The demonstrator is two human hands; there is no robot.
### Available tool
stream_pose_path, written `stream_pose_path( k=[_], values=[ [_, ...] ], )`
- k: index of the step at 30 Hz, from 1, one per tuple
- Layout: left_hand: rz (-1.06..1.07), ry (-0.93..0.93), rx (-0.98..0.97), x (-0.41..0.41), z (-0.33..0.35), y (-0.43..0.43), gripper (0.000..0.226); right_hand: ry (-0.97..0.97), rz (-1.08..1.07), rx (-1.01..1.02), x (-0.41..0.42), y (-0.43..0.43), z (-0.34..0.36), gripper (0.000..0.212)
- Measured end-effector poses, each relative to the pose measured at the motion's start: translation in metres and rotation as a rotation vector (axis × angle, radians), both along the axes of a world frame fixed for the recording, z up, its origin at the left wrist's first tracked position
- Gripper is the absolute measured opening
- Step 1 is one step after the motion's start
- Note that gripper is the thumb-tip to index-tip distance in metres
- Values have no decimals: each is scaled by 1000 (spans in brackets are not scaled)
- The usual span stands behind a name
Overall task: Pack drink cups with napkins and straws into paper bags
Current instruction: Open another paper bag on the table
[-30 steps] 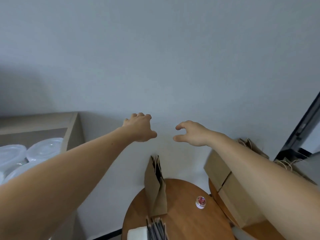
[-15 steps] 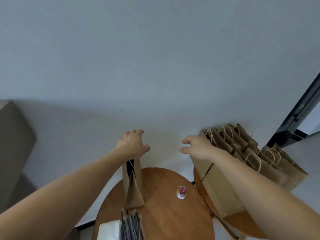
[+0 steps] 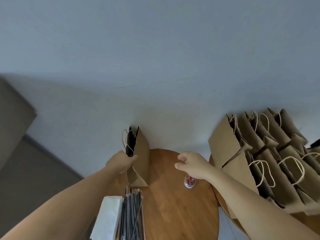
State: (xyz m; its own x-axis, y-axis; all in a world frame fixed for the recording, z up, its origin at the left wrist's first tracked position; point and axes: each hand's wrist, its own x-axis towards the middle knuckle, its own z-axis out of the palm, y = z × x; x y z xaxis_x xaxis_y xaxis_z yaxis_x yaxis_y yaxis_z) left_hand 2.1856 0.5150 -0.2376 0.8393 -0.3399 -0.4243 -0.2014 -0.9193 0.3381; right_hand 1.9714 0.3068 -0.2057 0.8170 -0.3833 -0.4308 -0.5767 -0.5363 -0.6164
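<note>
Head view: the left grip [image 3: 119, 163] holds the near edge of the upright paper bag [image 3: 141, 153] at centre frame, on the round worktop [image 3: 173, 213]. The right grip [image 3: 192, 164] hovers just right of it, loosely curled and empty. Straws [image 3: 132, 215] and napkins [image 3: 108, 220] lie at lower centre.

No word, label or number can be read: the paper bag [image 3: 141, 153] on the table [image 3: 173, 213] and the row of bags [image 3: 230, 148] beside it are plain brown, the small tub [image 3: 189, 183] blurred.
</note>
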Motion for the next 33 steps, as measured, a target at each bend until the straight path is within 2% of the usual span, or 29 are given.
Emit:
stream_pose_path(
  k=[4,9,14,19,23,26,29,33],
  values=[
    [-73,25,11,7,-23,-8,42,53,8,1,5,11,-24,62],
    [-23,-3,-18,8,-22,-11,25,67,-11,30,14,21,-28,72],
    [-70,-106,-114,-8,19,-20,31,-8,-36,-35,32,35,-11,57],
    [-234,-119,-217,-73,49,-11,35,-87,-143,-66,34,59,4,60],
    [-329,-34,-78,-141,39,5,31,-20,-205,-46,12,80,-6,70],
    [-394,66,20,-186,18,21,29,10,-274,62,-12,93,-27,53],
    [-436,147,92,-224,-3,37,29,78,-221,114,-37,103,-51,42],
    [-370,285,29,-252,-23,50,43,120,-173,175,-66,110,-78,34]
  ],
)
